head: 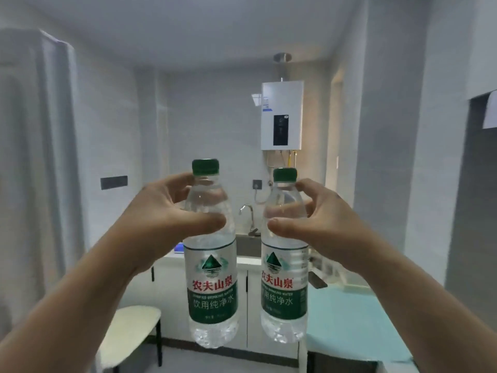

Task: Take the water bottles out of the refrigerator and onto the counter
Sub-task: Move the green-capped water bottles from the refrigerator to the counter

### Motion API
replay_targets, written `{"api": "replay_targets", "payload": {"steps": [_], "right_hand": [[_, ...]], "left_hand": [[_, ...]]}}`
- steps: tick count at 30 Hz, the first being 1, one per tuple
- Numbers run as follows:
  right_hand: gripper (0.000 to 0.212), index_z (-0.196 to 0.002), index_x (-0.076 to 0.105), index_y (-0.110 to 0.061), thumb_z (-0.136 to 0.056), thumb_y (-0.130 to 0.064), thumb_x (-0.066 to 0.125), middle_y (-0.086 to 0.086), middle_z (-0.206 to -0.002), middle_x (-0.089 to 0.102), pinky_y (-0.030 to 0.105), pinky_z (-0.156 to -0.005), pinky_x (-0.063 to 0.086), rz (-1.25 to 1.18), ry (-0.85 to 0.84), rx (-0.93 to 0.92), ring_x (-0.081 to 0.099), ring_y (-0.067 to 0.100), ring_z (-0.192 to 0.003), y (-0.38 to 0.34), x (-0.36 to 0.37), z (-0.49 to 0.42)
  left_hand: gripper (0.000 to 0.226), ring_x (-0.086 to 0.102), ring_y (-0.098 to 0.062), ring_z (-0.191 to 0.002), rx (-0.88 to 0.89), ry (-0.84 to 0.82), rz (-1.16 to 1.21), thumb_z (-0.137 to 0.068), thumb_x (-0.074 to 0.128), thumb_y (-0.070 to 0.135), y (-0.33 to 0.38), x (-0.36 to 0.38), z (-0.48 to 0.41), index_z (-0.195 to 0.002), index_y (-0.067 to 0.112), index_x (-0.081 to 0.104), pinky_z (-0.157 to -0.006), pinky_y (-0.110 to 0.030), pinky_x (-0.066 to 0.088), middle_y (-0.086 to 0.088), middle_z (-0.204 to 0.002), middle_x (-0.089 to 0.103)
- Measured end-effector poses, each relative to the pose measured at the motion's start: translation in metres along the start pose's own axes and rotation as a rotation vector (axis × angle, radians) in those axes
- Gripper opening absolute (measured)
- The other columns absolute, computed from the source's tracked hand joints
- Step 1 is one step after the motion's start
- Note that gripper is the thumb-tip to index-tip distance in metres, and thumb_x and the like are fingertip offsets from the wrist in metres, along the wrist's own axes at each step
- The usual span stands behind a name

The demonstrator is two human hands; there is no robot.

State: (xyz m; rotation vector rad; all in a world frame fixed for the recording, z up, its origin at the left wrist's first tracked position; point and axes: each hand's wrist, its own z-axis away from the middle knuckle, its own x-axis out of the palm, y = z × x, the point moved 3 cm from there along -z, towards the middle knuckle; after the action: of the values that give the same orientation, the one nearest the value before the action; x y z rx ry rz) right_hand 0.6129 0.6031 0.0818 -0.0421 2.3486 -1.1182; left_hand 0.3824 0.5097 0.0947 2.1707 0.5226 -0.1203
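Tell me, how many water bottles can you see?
2. One bottle hangs upright in the left hand, the other bottle in the right hand, both held in the air. More could be out of view.

A white wall-mounted water heater (281, 114) hangs far centre, above a curved metal faucet (248, 217). A cream-topped stool (131, 328) stands near left.

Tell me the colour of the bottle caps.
Green, both caps, seen in the head view.
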Motion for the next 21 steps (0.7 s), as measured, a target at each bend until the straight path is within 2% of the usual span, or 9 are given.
{"api": "replay_targets", "payload": {"steps": [2,5,8,9,13,16,19,21], "right_hand": [[0.088,-0.134,0.051,-0.031,-0.055,-0.053,0.084,-0.005,-0.104,0.078,0.049,-0.09,0.057,0.044,0.055,0.037,0.073,0.016,-0.099,0.02,-0.034,0.006],[0.091,-0.135,0.05,-0.032,-0.054,-0.057,0.081,-0.006,-0.108,0.077,0.047,-0.092,0.056,0.125,0.135,0.107,0.071,0.015,-0.102,0.055,-0.082,0.013],[0.07,-0.123,0.053,-0.041,-0.06,-0.051,0.082,-0.007,-0.108,0.076,0.039,-0.086,0.057,0.167,0.187,0.17,0.07,0.012,-0.101,0.096,-0.12,0.013],[0.069,-0.124,0.053,-0.041,-0.062,-0.049,0.083,-0.007,-0.108,0.076,0.037,-0.083,0.057,0.176,0.199,0.188,0.07,0.012,-0.101,0.11,-0.13,0.012],[0.064,-0.123,0.056,-0.04,-0.067,-0.041,0.086,-0.008,-0.108,0.074,0.032,-0.076,0.057,0.216,0.238,0.273,0.068,0.009,-0.098,0.169,-0.161,-0.004],[0.061,-0.117,0.059,-0.042,-0.061,-0.046,0.084,-0.009,-0.106,0.073,0.04,-0.084,0.059,0.247,0.277,0.319,0.069,0.008,-0.097,0.22,-0.182,-0.026],[0.059,-0.117,0.057,-0.043,-0.065,-0.039,0.085,-0.011,-0.109,0.071,0.045,-0.089,0.058,0.254,0.313,0.368,0.067,0.009,-0.101,0.276,-0.2,-0.058],[0.061,-0.12,0.056,-0.039,-0.066,-0.036,0.085,-0.01,-0.114,0.069,0.047,-0.091,0.057,0.25,0.338,0.399,0.066,0.014,-0.104,0.313,-0.21,-0.077]], "left_hand": [[0.05,0.076,-0.017,-0.084,-0.017,-0.042,0.017,-0.049,0.091,0.018,-0.011,0.039,-0.022,-0.093,0.037,0.077,-0.073,-0.032,0.057,0.005,-0.097,0.079],[0.045,0.076,-0.018,-0.083,-0.048,-0.095,0.048,-0.06,0.091,0.007,-0.034,0.097,-0.058,-0.095,0.03,0.075,-0.077,-0.038,0.058,0.004,-0.097,0.078],[0.043,0.076,-0.016,-0.085,-0.07,-0.152,0.071,-0.068,0.086,0.001,-0.064,0.15,-0.092,-0.099,0.028,0.073,-0.082,-0.043,0.057,0.006,-0.096,0.078],[0.042,0.076,-0.016,-0.084,-0.074,-0.165,0.075,-0.068,0.086,0.001,-0.074,0.166,-0.103,-0.098,0.028,0.073,-0.082,-0.043,0.057,0.007,-0.096,0.078],[0.042,0.075,-0.013,-0.085,-0.079,-0.222,0.096,-0.062,0.091,0.014,-0.12,0.224,-0.148,-0.097,0.031,0.075,-0.082,-0.044,0.058,0.011,-0.097,0.078],[0.046,0.075,-0.013,-0.084,-0.068,-0.235,0.077,-0.051,0.085,0.032,-0.16,0.267,-0.186,-0.094,0.042,0.074,-0.082,-0.041,0.059,0.01,-0.095,0.077],[0.045,0.075,-0.012,-0.081,-0.073,-0.253,0.064,-0.051,0.083,0.035,-0.208,0.309,-0.23,-0.091,0.049,0.071,-0.08,-0.04,0.06,0.012,-0.092,0.077],[0.045,0.074,-0.008,-0.079,-0.09,-0.256,0.061,-0.052,0.082,0.035,-0.238,0.334,-0.253,-0.092,0.051,0.069,-0.075,-0.034,0.059,0.016,-0.092,0.076]]}}
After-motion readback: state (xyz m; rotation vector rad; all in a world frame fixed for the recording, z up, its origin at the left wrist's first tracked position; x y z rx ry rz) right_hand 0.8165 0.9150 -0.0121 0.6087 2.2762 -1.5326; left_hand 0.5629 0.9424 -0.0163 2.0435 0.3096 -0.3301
